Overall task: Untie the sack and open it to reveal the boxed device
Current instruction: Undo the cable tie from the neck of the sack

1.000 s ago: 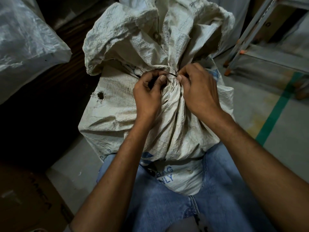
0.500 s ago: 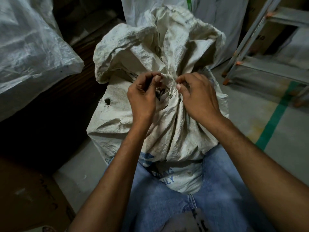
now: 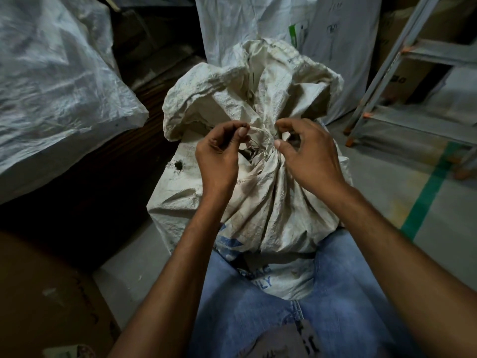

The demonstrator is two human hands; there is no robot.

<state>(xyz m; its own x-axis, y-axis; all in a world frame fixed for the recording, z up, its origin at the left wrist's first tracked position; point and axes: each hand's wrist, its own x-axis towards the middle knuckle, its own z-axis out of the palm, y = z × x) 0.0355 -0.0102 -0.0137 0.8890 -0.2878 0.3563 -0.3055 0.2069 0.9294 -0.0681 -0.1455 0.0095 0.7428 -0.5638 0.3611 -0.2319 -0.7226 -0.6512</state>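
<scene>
Nearest: blue jeans (image 3: pixel 271 324) at lower centre, with a brown cardboard box (image 3: pixel 44 293) at lower left. Between the knees, on the grey floor (image 3: pixel 382 192): dirty white woven sack (image 3: pixel 260 202), standing upright, long axis vertical, tied neck pointing up and away from the wearer, blue lettering on its near face, a small dark hole on its left face. Left hand (image 3: pixel 219 156) at the neck's left side, thumb and forefinger pinched on a thin dark tie (image 3: pixel 254 146), other fingers curled. Right hand (image 3: pixel 307 153) at the neck's right side, fingers bent against the gathered cloth; whether anything is gripped cannot be told. Above the neck: loose sack mouth, crumpled and flopped open to left and right. Contents hidden. Beyond: pale plastic-wrapped bundle (image 3: pixel 51 81) at upper left, white printed sack (image 3: pixel 263 24) standing just behind, grey metal ladder (image 3: pixel 382 71) at upper right, green floor stripe (image 3: pixel 426 192) at right.
</scene>
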